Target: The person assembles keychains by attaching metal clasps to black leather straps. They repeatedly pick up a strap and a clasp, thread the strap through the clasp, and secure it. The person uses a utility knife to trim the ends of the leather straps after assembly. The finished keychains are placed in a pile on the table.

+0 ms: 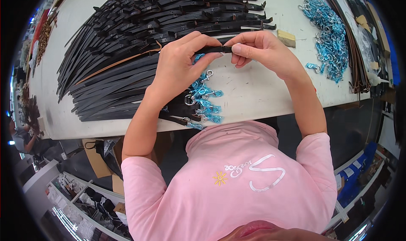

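A black flat strap is held level between my two hands above the table. My left hand pinches it between thumb and fingers. My right hand grips its right end with thumb and forefinger, close by a small dark band; the fingers partly hide that end. Under and beside my left hand lie many black straps, some ending in metal snap hooks in blue wrapping. Beyond my hands spreads a bigger heap of black straps with upturned ends.
A yellowish block lies on the white table beyond my right hand. Farther right are a pile of blue-wrapped metal hooks and a bundle of brown straps. At the far left another person is at work.
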Demonstrator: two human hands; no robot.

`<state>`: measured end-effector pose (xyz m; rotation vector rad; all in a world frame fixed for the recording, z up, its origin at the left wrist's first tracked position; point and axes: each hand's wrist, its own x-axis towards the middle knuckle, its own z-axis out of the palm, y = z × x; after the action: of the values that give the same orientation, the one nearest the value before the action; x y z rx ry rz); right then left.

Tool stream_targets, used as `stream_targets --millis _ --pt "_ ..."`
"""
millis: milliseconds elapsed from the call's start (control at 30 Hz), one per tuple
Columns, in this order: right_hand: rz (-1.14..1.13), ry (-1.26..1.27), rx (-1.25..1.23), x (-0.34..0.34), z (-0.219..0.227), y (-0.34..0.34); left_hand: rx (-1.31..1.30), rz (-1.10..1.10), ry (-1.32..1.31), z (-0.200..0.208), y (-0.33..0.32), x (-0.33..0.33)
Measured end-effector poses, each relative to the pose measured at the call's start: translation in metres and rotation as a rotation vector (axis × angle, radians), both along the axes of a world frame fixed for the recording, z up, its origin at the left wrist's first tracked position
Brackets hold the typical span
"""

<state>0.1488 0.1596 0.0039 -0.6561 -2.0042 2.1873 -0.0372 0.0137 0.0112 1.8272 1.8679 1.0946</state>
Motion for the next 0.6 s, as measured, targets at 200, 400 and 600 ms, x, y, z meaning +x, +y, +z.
stream_targets --millis 200,400,600 --pt "-0.020 -0.010 0.021 0.000 0.002 -0.002 -0.013 0.003 -0.056 -0.001 0.000 0.001" --pt "-0.030 -0.018 0.031 0.000 -0.003 -0.002 0.013 -0.014 -0.028 -0.002 -0.001 0.003" --pt "-0.003 0.002 0.027 -0.001 -0.004 0.005 0.011 -0.007 -0.035 -0.008 0.000 0.001"
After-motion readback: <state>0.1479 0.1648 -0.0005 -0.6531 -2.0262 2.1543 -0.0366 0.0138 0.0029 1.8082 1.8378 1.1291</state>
